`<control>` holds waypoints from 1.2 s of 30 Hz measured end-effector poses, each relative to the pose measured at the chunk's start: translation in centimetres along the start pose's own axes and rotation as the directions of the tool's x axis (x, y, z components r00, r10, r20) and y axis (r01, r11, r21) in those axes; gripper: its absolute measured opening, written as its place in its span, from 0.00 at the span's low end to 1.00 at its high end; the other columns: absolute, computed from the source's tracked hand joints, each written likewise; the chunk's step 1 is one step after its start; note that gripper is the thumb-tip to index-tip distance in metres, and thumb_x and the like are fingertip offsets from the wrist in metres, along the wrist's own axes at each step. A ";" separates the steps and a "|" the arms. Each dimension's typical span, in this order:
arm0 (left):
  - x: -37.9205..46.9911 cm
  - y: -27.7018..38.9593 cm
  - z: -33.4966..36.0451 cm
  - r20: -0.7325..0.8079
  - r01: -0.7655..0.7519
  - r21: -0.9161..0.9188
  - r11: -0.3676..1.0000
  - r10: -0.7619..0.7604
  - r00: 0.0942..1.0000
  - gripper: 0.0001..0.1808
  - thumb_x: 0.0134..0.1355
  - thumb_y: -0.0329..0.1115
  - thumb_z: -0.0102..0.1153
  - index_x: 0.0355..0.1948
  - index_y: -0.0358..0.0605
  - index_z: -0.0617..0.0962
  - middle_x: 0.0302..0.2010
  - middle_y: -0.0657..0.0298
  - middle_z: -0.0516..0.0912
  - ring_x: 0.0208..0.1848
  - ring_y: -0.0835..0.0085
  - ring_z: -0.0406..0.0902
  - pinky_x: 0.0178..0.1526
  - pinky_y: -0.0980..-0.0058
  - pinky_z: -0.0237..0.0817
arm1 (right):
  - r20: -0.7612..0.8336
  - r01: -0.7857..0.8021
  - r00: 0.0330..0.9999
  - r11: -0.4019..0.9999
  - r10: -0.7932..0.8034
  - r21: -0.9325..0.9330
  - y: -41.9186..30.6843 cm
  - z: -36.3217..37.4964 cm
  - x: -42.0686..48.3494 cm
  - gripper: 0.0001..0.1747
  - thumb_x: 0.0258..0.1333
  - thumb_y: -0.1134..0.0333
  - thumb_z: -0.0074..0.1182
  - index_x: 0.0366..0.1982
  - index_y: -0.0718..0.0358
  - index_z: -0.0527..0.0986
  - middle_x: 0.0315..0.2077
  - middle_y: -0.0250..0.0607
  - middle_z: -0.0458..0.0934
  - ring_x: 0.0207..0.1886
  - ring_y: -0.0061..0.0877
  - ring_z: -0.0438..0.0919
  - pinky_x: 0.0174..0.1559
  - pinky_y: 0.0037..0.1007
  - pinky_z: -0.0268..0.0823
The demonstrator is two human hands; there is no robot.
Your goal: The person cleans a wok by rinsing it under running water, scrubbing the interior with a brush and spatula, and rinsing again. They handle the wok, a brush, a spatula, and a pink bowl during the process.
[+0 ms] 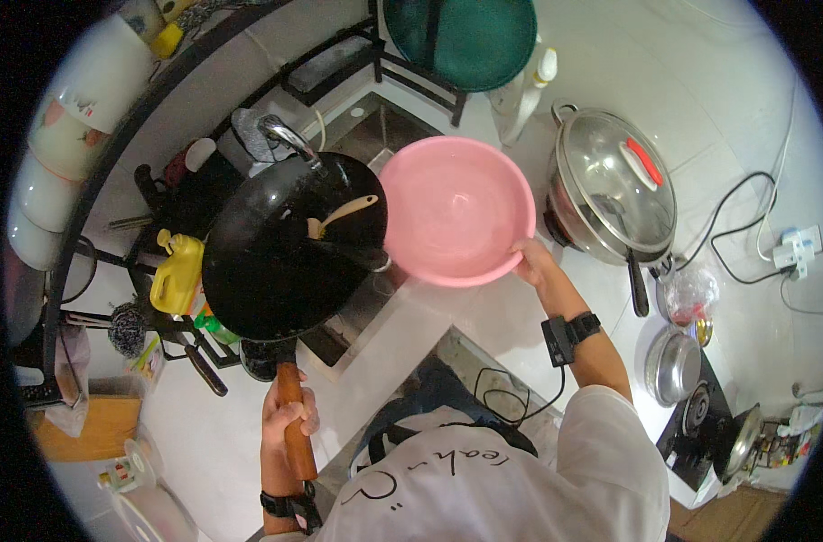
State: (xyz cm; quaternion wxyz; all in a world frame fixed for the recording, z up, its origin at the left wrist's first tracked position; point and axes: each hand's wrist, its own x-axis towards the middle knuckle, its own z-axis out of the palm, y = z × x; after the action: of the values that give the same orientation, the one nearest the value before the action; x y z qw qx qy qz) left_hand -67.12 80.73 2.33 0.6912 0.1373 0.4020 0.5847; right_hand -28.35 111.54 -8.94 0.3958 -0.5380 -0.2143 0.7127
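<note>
My left hand [289,410] is closed around the wooden handle of a large black wok [269,271], which is held over the left part of the sink. Inside the wok lies a beige brush [347,211]. My right hand [534,261] grips the lower right rim of a pink plastic basin [459,210]. The basin is beside the wok, above the sink's right side, and nothing is seen in it. A chrome faucet [289,139] reaches over the wok's far edge.
A lidded steel pan [614,190] stands right of the basin, near a spray bottle [530,95] and a green basin [465,40]. Left of the wok are a yellow detergent jug [180,274] and a wire scrubber [127,330]. Further right are a metal bowl [673,366] and a stove [699,423].
</note>
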 end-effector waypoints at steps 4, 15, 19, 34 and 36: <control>0.4 -0.2 -0.7 0.050 -0.009 0.003 1.000 0.008 0.999 0.27 0.48 0.31 0.56 0.50 0.40 0.63 0.19 0.60 0.70 0.13 0.75 0.67 0.16 0.79 0.59 | 0.002 -0.015 1.000 0.998 0.015 0.054 1.3 -2.7 -5.2 0.23 0.39 0.83 0.46 0.44 0.76 0.64 0.35 0.48 0.72 0.35 0.37 0.77 0.37 0.37 0.75; 1.6 -1.4 -1.1 0.059 -0.003 0.088 0.996 -0.002 0.998 0.25 0.50 0.32 0.54 0.49 0.39 0.64 0.19 0.63 0.67 0.13 0.79 0.64 0.15 0.81 0.57 | -0.137 0.032 0.991 0.983 -0.007 0.179 8.0 -10.4 -19.2 0.35 0.37 0.80 0.50 0.54 0.73 0.59 0.49 0.49 0.69 0.49 0.40 0.73 0.51 0.41 0.69; 1.9 -2.0 -1.2 0.096 0.013 0.102 0.995 -0.023 0.995 0.25 0.52 0.33 0.55 0.50 0.38 0.64 0.20 0.64 0.68 0.13 0.81 0.66 0.15 0.83 0.59 | -0.228 0.117 0.971 0.975 -0.073 0.186 10.2 -13.8 -22.8 0.35 0.38 0.80 0.50 0.55 0.72 0.58 0.51 0.50 0.68 0.50 0.40 0.72 0.52 0.42 0.68; 2.8 -3.5 -0.8 0.191 0.063 0.097 0.993 -0.081 0.978 0.26 0.54 0.35 0.57 0.52 0.39 0.66 0.22 0.64 0.69 0.14 0.81 0.66 0.15 0.83 0.59 | -0.508 0.347 0.856 0.839 -0.099 0.420 14.6 -23.5 -27.8 0.28 0.39 0.82 0.46 0.49 0.72 0.63 0.47 0.46 0.71 0.48 0.35 0.72 0.50 0.35 0.69; 2.7 -3.3 -0.5 0.160 0.068 0.102 0.992 -0.084 0.984 0.26 0.53 0.35 0.57 0.52 0.39 0.66 0.22 0.64 0.69 0.14 0.81 0.65 0.15 0.82 0.59 | -0.503 0.359 0.860 0.801 -0.085 0.478 14.7 -24.5 -27.7 0.26 0.39 0.82 0.47 0.47 0.71 0.65 0.45 0.44 0.72 0.47 0.34 0.73 0.49 0.35 0.69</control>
State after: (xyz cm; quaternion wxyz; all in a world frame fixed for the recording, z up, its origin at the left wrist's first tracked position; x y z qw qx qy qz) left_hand -65.23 82.13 -1.24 0.7361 0.2026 0.3766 0.5246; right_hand -7.30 77.81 -11.27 0.6569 -0.5211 0.0385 0.5435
